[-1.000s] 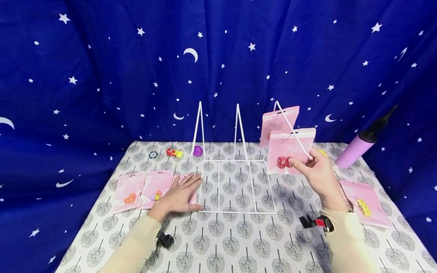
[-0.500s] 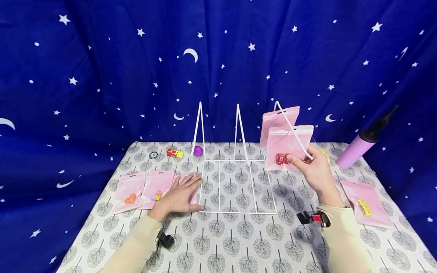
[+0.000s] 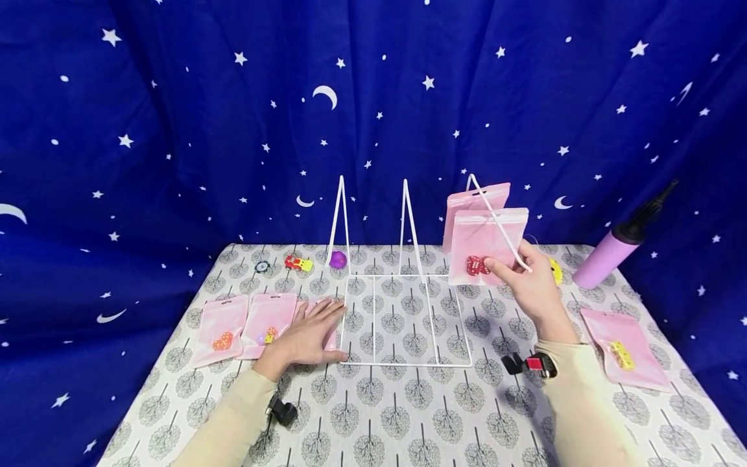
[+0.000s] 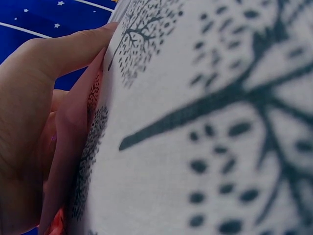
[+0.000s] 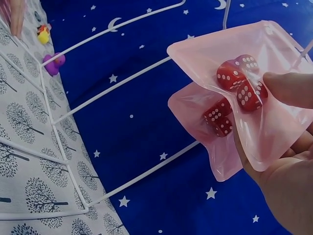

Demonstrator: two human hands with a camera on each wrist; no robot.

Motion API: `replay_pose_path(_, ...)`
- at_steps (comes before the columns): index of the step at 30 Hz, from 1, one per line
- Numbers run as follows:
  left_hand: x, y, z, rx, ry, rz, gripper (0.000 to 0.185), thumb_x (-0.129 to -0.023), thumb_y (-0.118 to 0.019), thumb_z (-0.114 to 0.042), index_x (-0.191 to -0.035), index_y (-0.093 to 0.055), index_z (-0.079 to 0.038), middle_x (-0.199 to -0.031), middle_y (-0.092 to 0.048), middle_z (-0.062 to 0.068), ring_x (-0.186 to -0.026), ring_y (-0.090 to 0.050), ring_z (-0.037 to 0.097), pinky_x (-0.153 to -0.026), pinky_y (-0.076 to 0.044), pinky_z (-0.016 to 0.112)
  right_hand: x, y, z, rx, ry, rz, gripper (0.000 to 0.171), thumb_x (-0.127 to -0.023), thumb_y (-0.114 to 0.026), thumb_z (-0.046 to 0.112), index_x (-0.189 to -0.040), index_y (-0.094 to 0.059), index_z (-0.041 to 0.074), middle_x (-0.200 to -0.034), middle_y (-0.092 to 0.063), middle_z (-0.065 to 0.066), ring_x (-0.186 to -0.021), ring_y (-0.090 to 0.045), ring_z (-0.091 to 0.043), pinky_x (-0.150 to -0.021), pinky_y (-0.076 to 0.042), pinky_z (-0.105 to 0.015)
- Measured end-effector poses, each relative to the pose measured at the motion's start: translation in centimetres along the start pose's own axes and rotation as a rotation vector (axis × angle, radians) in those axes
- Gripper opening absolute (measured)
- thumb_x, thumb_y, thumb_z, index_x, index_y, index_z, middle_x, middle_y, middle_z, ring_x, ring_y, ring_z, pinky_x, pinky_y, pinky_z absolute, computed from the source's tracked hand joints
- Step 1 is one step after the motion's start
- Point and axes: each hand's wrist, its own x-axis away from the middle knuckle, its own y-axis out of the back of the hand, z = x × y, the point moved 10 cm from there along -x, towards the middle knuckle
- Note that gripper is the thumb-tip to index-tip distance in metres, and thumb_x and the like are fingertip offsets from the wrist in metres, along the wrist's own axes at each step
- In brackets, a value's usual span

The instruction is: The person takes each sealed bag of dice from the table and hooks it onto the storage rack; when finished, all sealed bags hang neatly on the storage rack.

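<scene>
My right hand (image 3: 533, 285) pinches the lower right of a pink zip bag (image 3: 490, 230), with the thumb in front beside its red dice (image 5: 239, 83). A white wire rack (image 3: 405, 365) stands on the table, and its right prong crosses in front of this bag in the head view. Whether the prong runs through the bag's hanging hole, I cannot tell. Behind it, another pink bag (image 3: 458, 206) with red dice hangs at the same prong. Fingers spread, my left hand (image 3: 306, 337) rests on a pink bag (image 3: 331, 334) at the rack's left edge and partly hides it.
Two pink bags with dice, the left one (image 3: 218, 324) and its neighbour (image 3: 271, 314), lie left. Another pink bag (image 3: 639, 344) with yellow contents lies right. Behind are a toy car (image 3: 299, 263), a purple toy (image 3: 338, 259), a round disc (image 3: 262, 266) and a lilac pump (image 3: 604, 259).
My right hand has moved slightly left and upward with its bag, which slid further along beside the right prong toward the hanging bag. The left hand has stayed put.
</scene>
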Motion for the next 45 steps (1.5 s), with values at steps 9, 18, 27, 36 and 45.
replay_pose_path(9,0.1,0.2,-0.1,0.006,-0.015,-0.016,0.102,-0.079,-0.055,-0.076,-0.156,-0.021,-0.02,-0.164,-0.017,0.002,-0.15,-0.014,0.029,-0.118,-0.007,0.064,-0.8,-0.6,0.2,-0.125,0.054,-0.005,0.024,-0.085,-0.075,0.012,-0.107,-0.064,0.011,-0.064,-0.056,0.012,-0.053,-0.046,-0.003,-0.044,-0.039,-0.023)
replay_pose_path(18,0.1,0.0,-0.1,0.001,-0.011,-0.007,0.102,-0.078,-0.054,-0.077,-0.157,-0.02,-0.02,-0.164,-0.016,0.001,-0.151,-0.014,0.029,-0.119,-0.006,0.064,-1.7,-0.8,-0.1,-0.137,0.073,0.001,0.022,-0.086,-0.075,0.011,-0.105,-0.064,0.011,-0.063,-0.06,0.013,-0.051,-0.045,-0.002,-0.042,-0.037,-0.024)
replay_pose_path(27,0.1,0.3,-0.2,0.011,-0.013,-0.013,0.101,-0.079,-0.056,-0.075,-0.156,-0.02,-0.02,-0.164,-0.017,0.001,-0.151,-0.014,0.029,-0.118,-0.007,0.064,-2.4,-1.2,-0.5,-0.157,0.084,0.016,0.025,-0.086,-0.074,0.01,-0.109,-0.065,0.014,-0.071,-0.066,0.012,-0.058,-0.054,-0.002,-0.049,-0.043,-0.02)
replay_pose_path(36,0.1,0.2,-0.1,0.007,-0.011,-0.01,0.102,-0.079,-0.056,-0.075,-0.157,-0.02,-0.019,-0.164,-0.016,0.001,-0.15,-0.014,0.029,-0.118,-0.007,0.064,-2.2,-1.2,-0.9,-0.109,0.092,0.022,0.013,-0.088,-0.071,0.01,-0.098,-0.063,0.014,-0.058,-0.051,0.012,-0.047,-0.038,-0.003,-0.038,-0.031,-0.027)
replay_pose_path(45,0.1,0.2,-0.1,0.015,-0.014,-0.017,0.102,-0.078,-0.056,-0.075,-0.156,-0.02,-0.02,-0.164,-0.017,0.001,-0.151,-0.014,0.028,-0.118,-0.007,0.065,-2.2,-1.0,-3.4,0.053,0.038,-0.009,0.029,-0.092,-0.069,0.028,-0.08,-0.05,0.009,-0.062,-0.041,0.007,-0.054,-0.04,-0.009,-0.044,-0.037,-0.026)
